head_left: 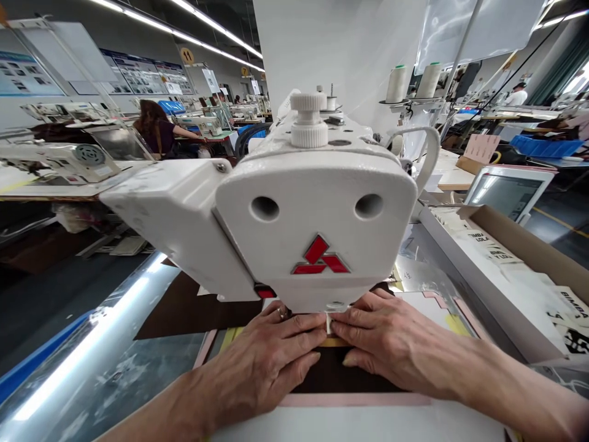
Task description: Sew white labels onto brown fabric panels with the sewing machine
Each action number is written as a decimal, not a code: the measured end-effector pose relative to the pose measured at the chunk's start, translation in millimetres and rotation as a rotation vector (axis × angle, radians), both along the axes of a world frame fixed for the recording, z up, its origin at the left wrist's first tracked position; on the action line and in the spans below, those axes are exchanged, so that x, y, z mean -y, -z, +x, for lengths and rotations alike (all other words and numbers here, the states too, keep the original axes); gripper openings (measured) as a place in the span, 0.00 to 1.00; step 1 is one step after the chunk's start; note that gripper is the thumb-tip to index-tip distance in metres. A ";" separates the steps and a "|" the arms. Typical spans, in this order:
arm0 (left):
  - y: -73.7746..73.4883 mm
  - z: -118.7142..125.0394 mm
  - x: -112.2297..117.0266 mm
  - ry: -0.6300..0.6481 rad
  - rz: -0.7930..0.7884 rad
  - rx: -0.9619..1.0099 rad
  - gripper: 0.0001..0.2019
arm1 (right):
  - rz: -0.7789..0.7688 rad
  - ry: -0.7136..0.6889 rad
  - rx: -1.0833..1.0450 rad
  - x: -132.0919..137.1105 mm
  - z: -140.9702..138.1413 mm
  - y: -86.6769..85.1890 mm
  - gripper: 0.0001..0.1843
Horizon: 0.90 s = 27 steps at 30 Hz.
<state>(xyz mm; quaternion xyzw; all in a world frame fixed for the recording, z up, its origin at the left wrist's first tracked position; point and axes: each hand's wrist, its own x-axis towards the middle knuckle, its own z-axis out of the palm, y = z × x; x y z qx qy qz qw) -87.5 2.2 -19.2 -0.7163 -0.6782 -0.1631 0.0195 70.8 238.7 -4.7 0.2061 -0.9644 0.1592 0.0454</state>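
Observation:
A white sewing machine head [317, 209] with a red three-diamond emblem fills the middle of the view. Just below its front, my left hand [271, 362] and my right hand [391, 344] lie flat on dark brown fabric [340, 377], fingers stretched out and fingertips almost meeting. Between the fingertips stands a small white label [328, 323], right under the machine. A ring shows on my left hand. The needle area is hidden behind the machine head. The brown fabric rests on a pink-edged template [359, 399].
A cardboard box [519, 258] with several printed white labels sits at right, a tablet screen [506, 190] behind it. Two thread cones [414, 83] stand behind the machine. A shiny metal table surface [115, 362] spreads left. Another person [159, 129] sits at a far workstation.

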 end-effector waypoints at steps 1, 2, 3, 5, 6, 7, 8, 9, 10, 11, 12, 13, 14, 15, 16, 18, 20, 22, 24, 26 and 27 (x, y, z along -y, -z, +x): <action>-0.2 0.1 -0.2 0.001 0.007 -0.005 0.18 | 0.000 -0.004 0.003 -0.3 -0.3 0.8 0.15; -0.6 0.2 -0.2 0.002 0.007 -0.013 0.18 | 0.005 -0.004 0.001 -0.2 -0.6 1.8 0.15; -1.0 0.2 -0.1 0.003 0.006 -0.020 0.18 | 0.011 -0.001 -0.006 0.2 -0.8 2.9 0.16; -1.1 0.1 0.8 0.003 0.001 -0.025 0.18 | 0.020 0.007 -0.021 1.4 -0.6 4.4 0.17; -0.6 -0.1 1.4 0.001 0.003 -0.022 0.19 | 0.021 0.013 -0.025 1.9 -0.3 4.8 0.17; 0.1 -0.3 2.1 -0.004 0.005 -0.017 0.19 | 0.020 0.014 -0.022 2.3 0.0 4.8 0.17; 0.8 -0.5 2.8 -0.005 0.006 -0.015 0.19 | 0.018 0.016 -0.014 2.5 0.4 4.7 0.18; 1.4 -0.7 3.4 -0.004 0.001 -0.018 0.20 | 0.014 0.020 -0.002 2.7 0.8 4.4 0.18; 1.7 -0.8 3.8 0.000 -0.007 -0.024 0.20 | 0.010 0.027 0.005 2.8 1.3 4.2 0.18; 1.6 -0.8 4.2 0.008 -0.017 -0.035 0.20 | 0.007 0.034 0.010 2.8 1.7 4.2 0.17; 1.3 -0.8 4.5 0.015 -0.024 -0.043 0.20 | 0.006 0.041 0.009 2.9 2.1 4.3 0.17; 0.8 -0.7 4.9 0.021 -0.031 -0.051 0.20 | 0.004 0.049 0.007 3.1 2.4 4.7 0.17; 0.2 -0.6 5.5 0.018 -0.029 -0.055 0.20 | 0.004 0.057 0.005 3.3 2.6 5.1 0.16; -0.2 -0.5 6.2 0.014 -0.026 -0.059 0.20 | 0.005 0.061 0.003 3.5 2.6 5.6 0.16; -0.4 -0.5 7.1 0.011 -0.030 -0.065 0.20 | 0.005 0.065 0.001 3.7 2.6 6.0 0.15; -0.2 -0.6 9.0 0.010 -0.049 -0.079 0.21 | 0.006 0.071 0.003 4.2 2.1 6.3 0.15; -0.1 -0.9 10.5 0.017 -0.063 -0.085 0.21 | 0.006 0.072 0.006 4.8 1.7 6.1 0.16; -0.9 -1.0 11.0 0.021 -0.058 -0.082 0.21 | 0.007 0.078 0.005 5.2 1.6 5.8 0.16; -2.5 -0.9 10.5 0.025 -0.039 -0.079 0.20 | 0.003 0.085 -0.005 5.2 2.0 6.2 0.17; -3.8 -0.6 9.9 0.031 -0.020 -0.080 0.19 | -0.003 0.089 -0.015 4.9 2.4 6.9 0.18; -4.0 -0.5 9.8 0.036 -0.014 -0.078 0.19 | -0.007 0.091 -0.021 4.7 2.5 7.1 0.18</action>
